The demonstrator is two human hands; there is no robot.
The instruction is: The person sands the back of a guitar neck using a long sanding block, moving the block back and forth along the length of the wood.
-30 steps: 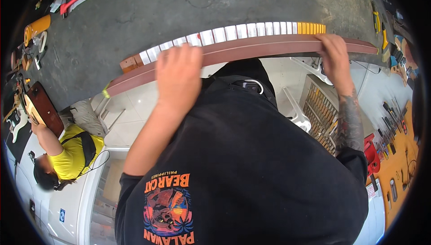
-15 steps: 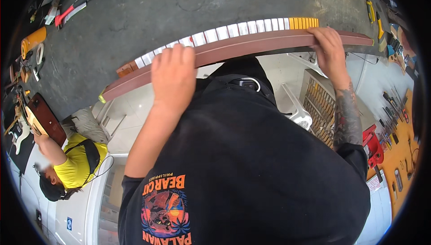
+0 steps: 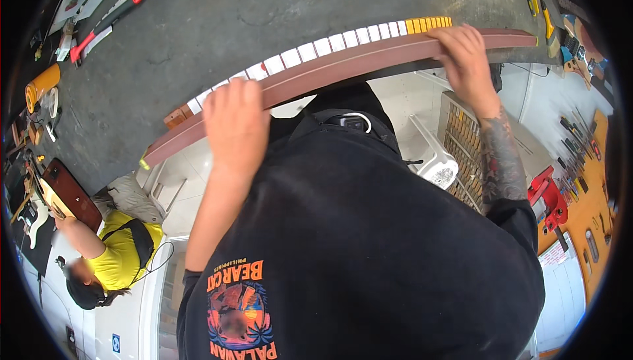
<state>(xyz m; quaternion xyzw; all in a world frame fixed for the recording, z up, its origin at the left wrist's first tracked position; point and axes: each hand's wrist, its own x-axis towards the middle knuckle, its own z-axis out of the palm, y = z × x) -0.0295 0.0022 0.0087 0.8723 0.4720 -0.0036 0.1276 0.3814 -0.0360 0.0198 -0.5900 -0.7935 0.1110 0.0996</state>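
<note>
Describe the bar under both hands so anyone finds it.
Start at the near edge of the dark workbench. Under the left hand and right hand runs a long reddish-brown bar. It is unbroken, unlike the segmented white and yellow strip just beyond it.

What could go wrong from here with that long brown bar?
The long brown bar runs along the near edge of the bench, so it could slip off if the left hand and right hand loosened. The white-and-yellow strip runs right beside it, so a sideways shift of the bar might scuff or push the strip.
</note>
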